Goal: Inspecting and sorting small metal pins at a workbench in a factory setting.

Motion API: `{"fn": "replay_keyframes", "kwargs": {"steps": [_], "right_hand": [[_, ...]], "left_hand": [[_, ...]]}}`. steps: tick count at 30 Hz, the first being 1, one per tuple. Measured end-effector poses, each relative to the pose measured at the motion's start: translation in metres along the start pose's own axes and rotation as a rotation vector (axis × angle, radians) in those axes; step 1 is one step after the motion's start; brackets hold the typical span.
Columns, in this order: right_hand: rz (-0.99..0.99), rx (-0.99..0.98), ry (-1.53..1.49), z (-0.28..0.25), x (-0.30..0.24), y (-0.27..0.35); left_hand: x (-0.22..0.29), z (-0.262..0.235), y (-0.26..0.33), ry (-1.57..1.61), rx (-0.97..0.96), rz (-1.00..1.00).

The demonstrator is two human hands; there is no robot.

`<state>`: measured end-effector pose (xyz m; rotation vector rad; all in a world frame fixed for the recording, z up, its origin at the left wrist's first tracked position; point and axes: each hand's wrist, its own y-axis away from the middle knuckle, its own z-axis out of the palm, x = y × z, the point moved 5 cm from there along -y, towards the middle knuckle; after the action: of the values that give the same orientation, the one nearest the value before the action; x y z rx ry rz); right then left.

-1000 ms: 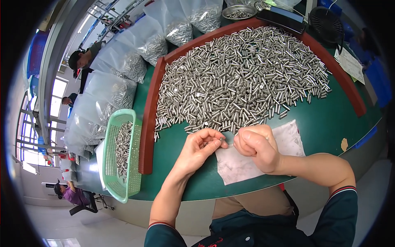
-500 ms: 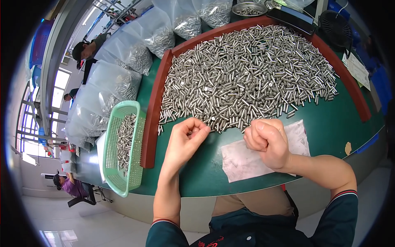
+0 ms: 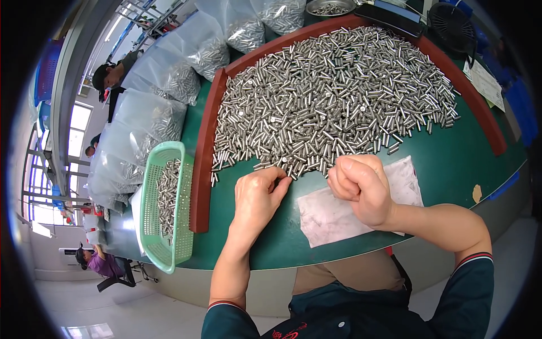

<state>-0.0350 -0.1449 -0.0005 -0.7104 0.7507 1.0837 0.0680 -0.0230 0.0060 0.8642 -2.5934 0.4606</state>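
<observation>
Lower and farther forward than a second ago, the left hand (image 3: 254, 195) has left the cloth's near side and come to the pile's near edge, while the right hand (image 3: 364, 186) stays balled above the cloth. Nearest, dark green sleeves (image 3: 226, 322) with striped cuffs end below bare forearms that cross the near edge of the green tabletop (image 3: 271, 248). Close to that edge, right of its middle, lies a stained whitish cloth (image 3: 327, 217), partly under the right hand, whose fingers are curled tight into a fist; whether they enclose anything I cannot tell. Left-hand thumb and index finger bend together, tips almost meeting beside the outermost pins; I cannot tell if they grip one. A tan patch (image 3: 477, 194) marks the tabletop near its right edge. Toward the near left corner stands a pale green perforated basket (image 3: 185, 226), partly filled with loose pins (image 3: 168, 195). Beyond the hands, a broad pile of short cylindrical metal pins (image 3: 339, 96) spreads across the middle toward the far edge, fenced by reddish-brown rails (image 3: 204, 186). Past them, clear bags of pins (image 3: 212, 53) line the far left edge, with a metal dish (image 3: 333, 14) and a black fan (image 3: 451, 25) farther right
</observation>
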Motion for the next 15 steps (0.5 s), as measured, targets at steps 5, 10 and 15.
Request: {"fn": "replay_keyframes", "kwargs": {"steps": [5, 10, 15], "right_hand": [[-0.005, 0.015, -0.029, -0.004, 0.001, -0.003], [-0.041, 0.036, -0.034, -0.002, -0.004, -0.002], [0.024, 0.046, -0.087, -0.004, 0.000, -0.002]], "left_hand": [[0.013, 0.002, 0.002, 0.187, -0.046, 0.057], [0.035, 0.013, 0.012, 0.318, -0.254, 0.364], [0.036, 0.016, 0.009, 0.283, -0.357, 0.144]]}}
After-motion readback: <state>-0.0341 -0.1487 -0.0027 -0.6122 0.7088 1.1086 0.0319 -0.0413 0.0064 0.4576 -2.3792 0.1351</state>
